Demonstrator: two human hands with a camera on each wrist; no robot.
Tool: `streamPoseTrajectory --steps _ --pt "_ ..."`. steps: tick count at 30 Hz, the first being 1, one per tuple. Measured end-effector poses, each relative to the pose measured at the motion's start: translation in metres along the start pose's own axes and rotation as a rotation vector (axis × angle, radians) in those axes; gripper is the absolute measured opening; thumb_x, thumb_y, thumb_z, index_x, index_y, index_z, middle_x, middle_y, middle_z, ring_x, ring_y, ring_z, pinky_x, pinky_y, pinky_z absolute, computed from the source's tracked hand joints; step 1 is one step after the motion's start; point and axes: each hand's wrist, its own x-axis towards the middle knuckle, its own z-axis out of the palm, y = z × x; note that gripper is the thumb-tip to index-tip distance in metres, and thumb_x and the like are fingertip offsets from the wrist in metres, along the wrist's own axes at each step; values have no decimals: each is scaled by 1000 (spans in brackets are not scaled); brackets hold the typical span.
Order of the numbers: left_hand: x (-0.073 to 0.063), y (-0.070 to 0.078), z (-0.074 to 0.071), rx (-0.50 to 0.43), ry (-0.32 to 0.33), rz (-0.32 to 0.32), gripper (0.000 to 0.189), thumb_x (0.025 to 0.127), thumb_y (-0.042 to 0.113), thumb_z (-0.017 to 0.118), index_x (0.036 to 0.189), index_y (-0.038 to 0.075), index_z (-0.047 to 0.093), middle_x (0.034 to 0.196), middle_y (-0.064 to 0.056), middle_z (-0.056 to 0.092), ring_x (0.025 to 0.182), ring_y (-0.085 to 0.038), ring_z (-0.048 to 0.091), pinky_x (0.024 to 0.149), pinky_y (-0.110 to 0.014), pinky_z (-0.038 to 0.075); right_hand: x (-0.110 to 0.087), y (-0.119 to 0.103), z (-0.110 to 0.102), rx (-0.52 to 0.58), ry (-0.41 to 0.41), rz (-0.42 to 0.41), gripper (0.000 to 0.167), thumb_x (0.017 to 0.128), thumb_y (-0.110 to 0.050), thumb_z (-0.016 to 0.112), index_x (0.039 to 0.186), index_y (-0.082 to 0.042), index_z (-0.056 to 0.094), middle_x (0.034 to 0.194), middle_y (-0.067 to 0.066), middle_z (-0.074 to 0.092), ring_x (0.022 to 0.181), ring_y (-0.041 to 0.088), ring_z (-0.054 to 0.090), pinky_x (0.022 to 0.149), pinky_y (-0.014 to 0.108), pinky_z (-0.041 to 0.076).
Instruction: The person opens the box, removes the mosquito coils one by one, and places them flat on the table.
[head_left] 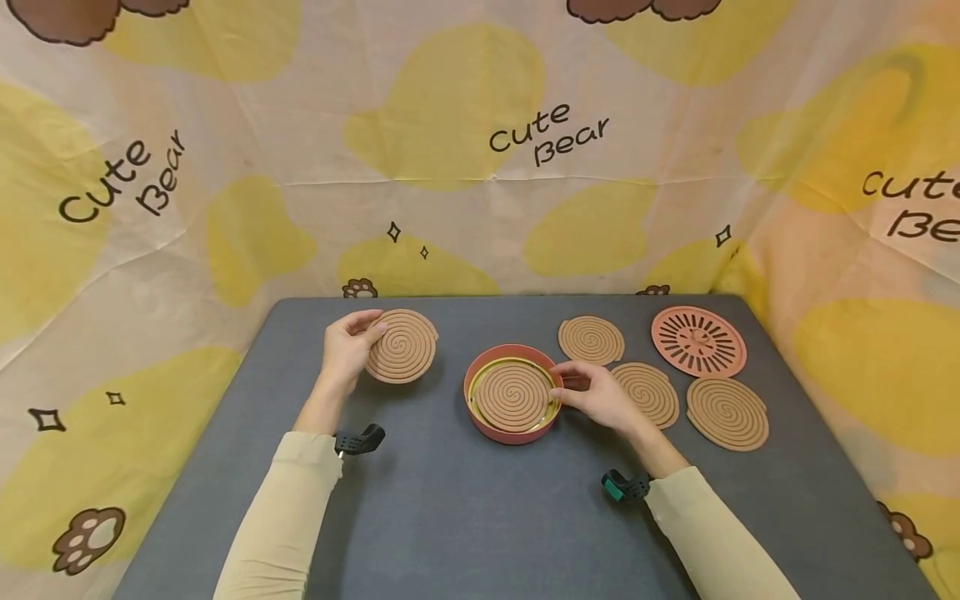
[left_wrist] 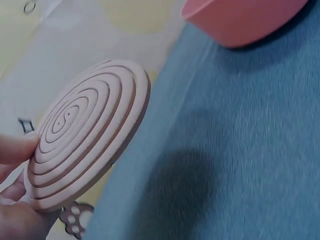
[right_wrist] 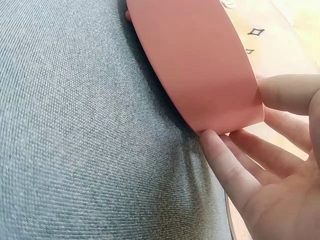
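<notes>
My left hand (head_left: 345, 348) pinches a tan mosquito coil (head_left: 402, 347) by its edge, raised and tilted over the left of the table. The left wrist view shows its spiral face, with the fingers (left_wrist: 17, 150) at one side and a shadow beneath. A round red mosquito coil box (head_left: 512, 438) stands mid-table, and inside its yellowish liner lies another coil (head_left: 513, 395). My right hand (head_left: 600, 397) grips the box's right side. In the right wrist view, one digit reaches over the rim while other fingertips (right_wrist: 212, 140) touch the outer wall (right_wrist: 200, 65).
To the right lie three loose coils: one at the back (head_left: 591, 340), one partly behind my right hand (head_left: 651, 395), and one farther right (head_left: 727, 414). A slotted red lid (head_left: 699, 342) lies behind that last coil. Printed cloth (head_left: 450, 108) hangs around the grey table (head_left: 450, 525).
</notes>
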Motion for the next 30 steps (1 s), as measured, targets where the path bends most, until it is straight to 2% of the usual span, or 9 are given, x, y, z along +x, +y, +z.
streamPoseTrajectory --steps 5,11,21,25,30 --pt "5 -14 -15 -45 86 -44 37 97 10 70 133 1 66 123 -14 65 97 -10 63 78 -15 54 0 -2 1 1 -3 -3 43 93 -17 76 131 0 64 124 18 67 115 31 64 92 36 53" --pt "9 -32 -31 -26 158 -76 38 98 12 70 134 2 66 120 -8 65 99 -9 60 78 -14 52 2 -3 1 4 -2 0 43 93 -15 76 131 0 64 124 18 67 114 31 65 92 36 54" --pt "7 -65 -51 28 205 -160 37 99 13 69 135 4 65 121 -8 61 98 -9 57 74 -12 50 2 -2 0 0 -2 -7 42 94 -16 76 131 1 64 124 18 67 113 32 65 90 31 53" --pt "7 -71 -55 126 192 -145 37 101 17 66 136 5 64 127 -14 61 107 -18 58 76 -16 50 1 -1 -1 -3 1 -11 43 93 -17 76 131 0 64 124 18 67 114 33 65 90 32 53" --pt "8 -76 -57 337 146 -46 38 102 19 65 135 0 64 128 -22 63 118 -34 58 90 -37 51 1 -1 0 -4 6 -10 42 93 -16 76 130 0 65 123 17 67 113 32 65 89 32 54"
